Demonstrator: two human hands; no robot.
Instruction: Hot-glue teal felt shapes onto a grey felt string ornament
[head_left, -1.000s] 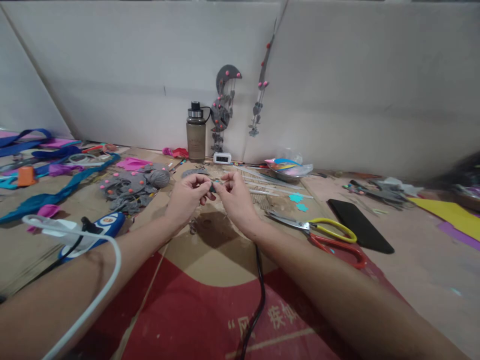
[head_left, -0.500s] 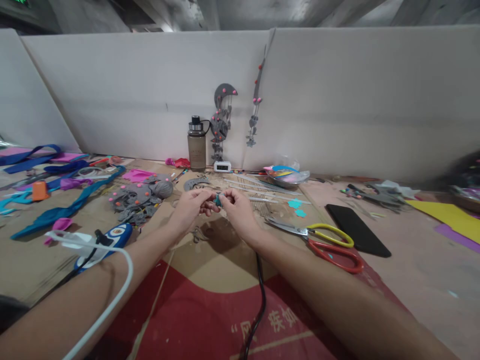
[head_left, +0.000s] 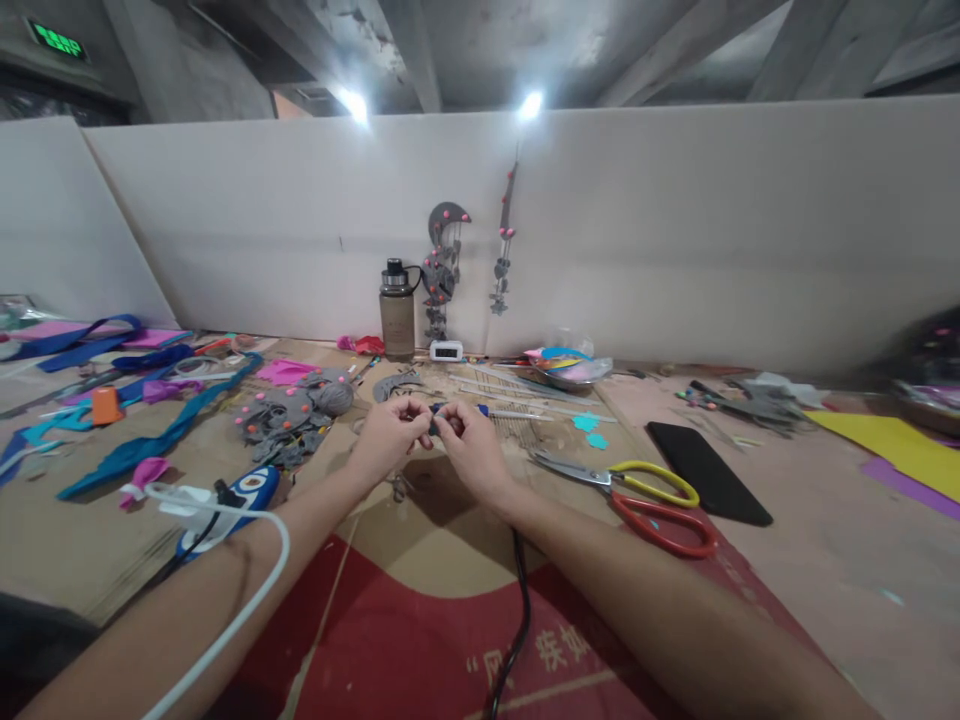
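- Along the front of the worktop, red printed cardboard (head_left: 375, 630) carries pale Chinese characters (head_left: 555, 648), “风 and 疾如 (a black cable (head_left: 524, 600) overlaps the first, and the right forearm (head_left: 637, 590) hides the area past the last).
- On the brown bottle (head_left: 397, 322), lettering too small to read; beside it, a white clock (head_left: 446, 351) with an illegible display.
- Left hand (head_left: 391, 437): fingers curled, thumb and fingertips pinched on a small dark piece (head_left: 433, 425), raised over the cardboard at centre.
- Right hand (head_left: 471, 442): likewise nearly closed, gripping that piece from the other side.
- Right of the hands: scissors (head_left: 609, 479) with yellow and red handles, turquoise cutouts (head_left: 586, 424), a black phone-like slab (head_left: 705, 470).
- Left of them: grey dotted felt pieces (head_left: 277, 420); a white cable (head_left: 285, 546) loops across the left forearm (head_left: 300, 540).
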